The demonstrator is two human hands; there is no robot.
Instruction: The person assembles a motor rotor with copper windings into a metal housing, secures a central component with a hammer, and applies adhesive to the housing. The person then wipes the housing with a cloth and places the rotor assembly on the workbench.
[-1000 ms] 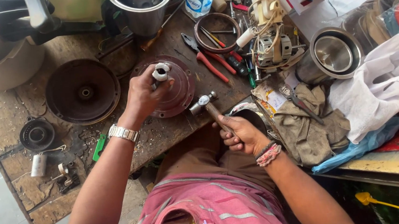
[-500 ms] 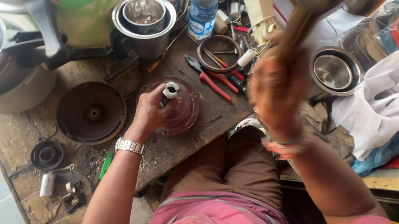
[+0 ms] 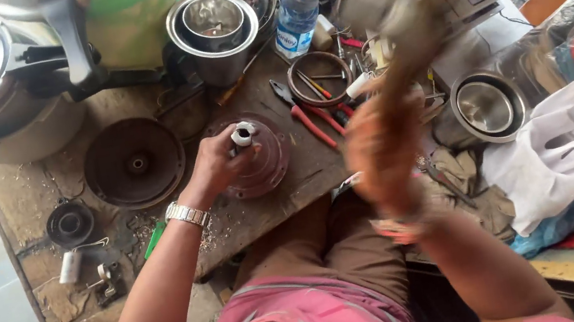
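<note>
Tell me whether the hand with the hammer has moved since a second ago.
Yes. The right hand has swung up from beside the round metal part on the workbench, lifting the blurred hammer toward the water bottle.

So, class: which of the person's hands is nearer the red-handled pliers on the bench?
Right. The right hand, blurred, is just right of the red-handled pliers. The left hand grips a white cylinder further left.

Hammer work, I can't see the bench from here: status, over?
Left hand steadies a white peg on the round metal part. Right hand raised with the hammer, blurred. Red pliers lie beside the part.
</note>
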